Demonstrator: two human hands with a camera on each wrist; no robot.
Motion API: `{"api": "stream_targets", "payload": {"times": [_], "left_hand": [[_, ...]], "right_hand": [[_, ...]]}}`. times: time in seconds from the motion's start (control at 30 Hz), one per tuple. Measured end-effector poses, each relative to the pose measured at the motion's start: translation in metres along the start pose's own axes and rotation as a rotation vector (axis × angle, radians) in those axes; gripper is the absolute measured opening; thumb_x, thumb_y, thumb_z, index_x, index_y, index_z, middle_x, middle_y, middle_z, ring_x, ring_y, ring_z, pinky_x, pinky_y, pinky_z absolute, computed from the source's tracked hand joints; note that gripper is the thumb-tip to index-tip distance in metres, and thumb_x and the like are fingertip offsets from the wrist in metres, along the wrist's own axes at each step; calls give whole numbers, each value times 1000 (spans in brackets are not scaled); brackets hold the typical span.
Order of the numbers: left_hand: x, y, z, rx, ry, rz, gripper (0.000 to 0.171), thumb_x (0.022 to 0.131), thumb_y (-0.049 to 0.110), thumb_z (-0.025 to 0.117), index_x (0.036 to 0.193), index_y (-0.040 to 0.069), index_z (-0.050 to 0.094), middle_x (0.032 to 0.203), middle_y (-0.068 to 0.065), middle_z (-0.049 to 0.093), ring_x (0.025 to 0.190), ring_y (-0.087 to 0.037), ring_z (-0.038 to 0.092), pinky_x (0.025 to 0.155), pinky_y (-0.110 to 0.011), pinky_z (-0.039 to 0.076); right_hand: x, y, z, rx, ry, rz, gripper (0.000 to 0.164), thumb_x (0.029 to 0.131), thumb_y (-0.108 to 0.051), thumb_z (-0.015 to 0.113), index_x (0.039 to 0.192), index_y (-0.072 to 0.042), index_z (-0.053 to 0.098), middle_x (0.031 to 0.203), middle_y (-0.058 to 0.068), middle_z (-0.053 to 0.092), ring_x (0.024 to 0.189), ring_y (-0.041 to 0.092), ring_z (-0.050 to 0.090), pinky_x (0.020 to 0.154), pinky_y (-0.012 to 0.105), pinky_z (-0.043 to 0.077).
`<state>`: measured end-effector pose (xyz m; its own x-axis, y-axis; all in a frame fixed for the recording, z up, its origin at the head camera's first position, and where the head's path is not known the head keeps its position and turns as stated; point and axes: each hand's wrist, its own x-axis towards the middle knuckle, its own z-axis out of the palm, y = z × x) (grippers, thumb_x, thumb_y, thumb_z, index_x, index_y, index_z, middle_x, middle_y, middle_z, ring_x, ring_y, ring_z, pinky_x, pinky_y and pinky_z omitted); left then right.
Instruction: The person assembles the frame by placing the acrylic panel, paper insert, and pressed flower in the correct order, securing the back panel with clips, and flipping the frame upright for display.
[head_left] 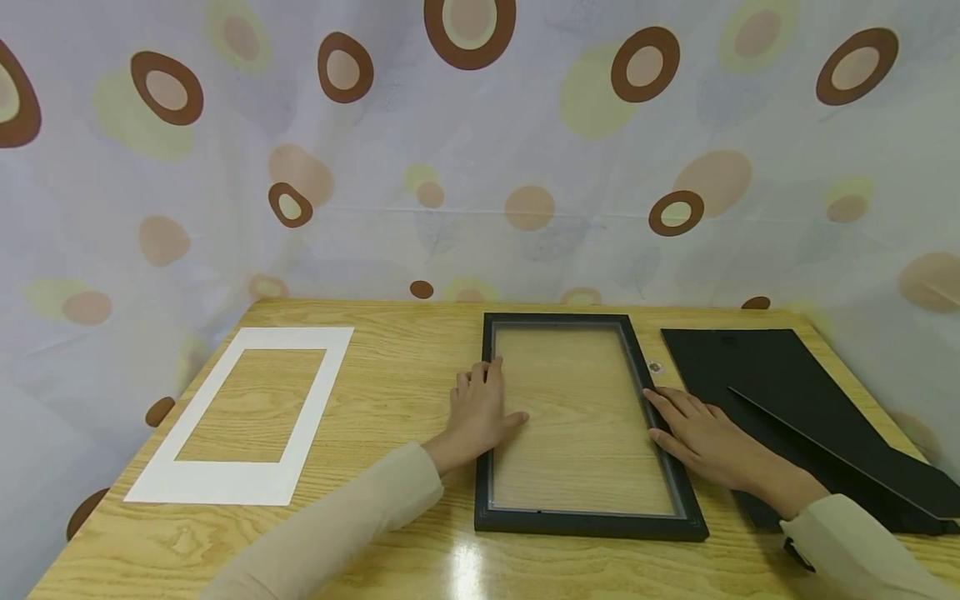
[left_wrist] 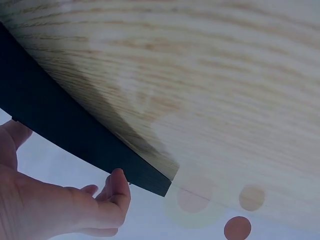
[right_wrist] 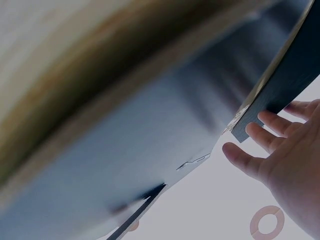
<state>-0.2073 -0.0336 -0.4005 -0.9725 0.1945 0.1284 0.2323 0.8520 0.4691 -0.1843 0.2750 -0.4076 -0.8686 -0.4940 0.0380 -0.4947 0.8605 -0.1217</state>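
A black picture frame (head_left: 585,525) lies flat on the wooden table, a clear pane (head_left: 573,425) inside its border. My left hand (head_left: 476,417) rests on the frame's left side, thumb stretched over the pane. In the left wrist view, bent fingers (left_wrist: 116,192) meet the dark outer edge of the frame (left_wrist: 75,125). On the opposite side, my right hand (head_left: 701,437) touches the right border with its fingers extended. From the right wrist, those spread fingers (right_wrist: 270,127) show against the frame's side (right_wrist: 280,85).
A white picture mat (head_left: 206,483) with a rectangular opening lies at the left of the table. At the right is a black backing board (head_left: 750,354) with its stand leg (head_left: 847,458) raised. A small sticker (head_left: 656,367) lies between frame and board. A patterned curtain (head_left: 465,242) hangs behind.
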Motion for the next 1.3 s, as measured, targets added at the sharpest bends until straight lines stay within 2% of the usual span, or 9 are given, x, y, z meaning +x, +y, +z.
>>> {"api": "stream_targets", "payload": {"times": [0.13,0.3,0.5,0.67,0.9,1.07,1.3], "left_hand": [[2,-3,-1,-29,1,17,80,77,36,73,138,3,33,131,-20,42,110,-35,38,87,-44,35],[1,-10,-10,-58,12,63,74,79,32,71,136,1,35,129,-23,43,108,-39,42,87,-49,38],[1,-28,-23,-9,29,62,64,83,30,67,134,2,41,127,-22,47,104,-40,47,85,-50,41],[2,-49,-36,50,45,14,61,83,32,66,132,4,43,126,-21,49,105,-39,48,85,-49,42],[-6,-83,-64,94,69,-26,58,86,32,62,133,4,42,126,-22,48,108,-41,45,85,-54,40],[-10,-114,-77,111,90,-69,58,87,32,61,133,3,41,128,-23,46,110,-44,43,85,-56,37],[-17,-155,-93,118,97,-79,56,89,30,57,132,-2,39,125,-28,43,106,-48,42,82,-61,36]], "right_hand": [[0,0,0,-7,4,-4,59,97,-39,40,141,-2,28,140,21,33,125,41,34,93,61,31],[-1,-1,-1,-17,21,-14,58,96,-38,42,140,-2,30,139,21,35,124,41,36,92,61,32],[0,-1,0,-23,20,-19,58,96,-38,43,140,-1,30,139,22,35,124,41,36,92,61,32],[1,-2,-2,-22,20,-25,58,96,-37,43,140,0,30,139,22,34,124,41,36,93,61,32],[0,-2,-3,-31,21,-26,59,96,-37,43,139,0,30,139,23,35,124,42,36,92,61,33],[1,-1,-2,-40,17,-27,59,96,-38,43,139,1,30,139,23,34,123,41,36,92,61,33],[1,0,0,-37,28,-24,60,95,-38,44,139,0,31,138,23,35,122,41,38,90,61,33]]}}
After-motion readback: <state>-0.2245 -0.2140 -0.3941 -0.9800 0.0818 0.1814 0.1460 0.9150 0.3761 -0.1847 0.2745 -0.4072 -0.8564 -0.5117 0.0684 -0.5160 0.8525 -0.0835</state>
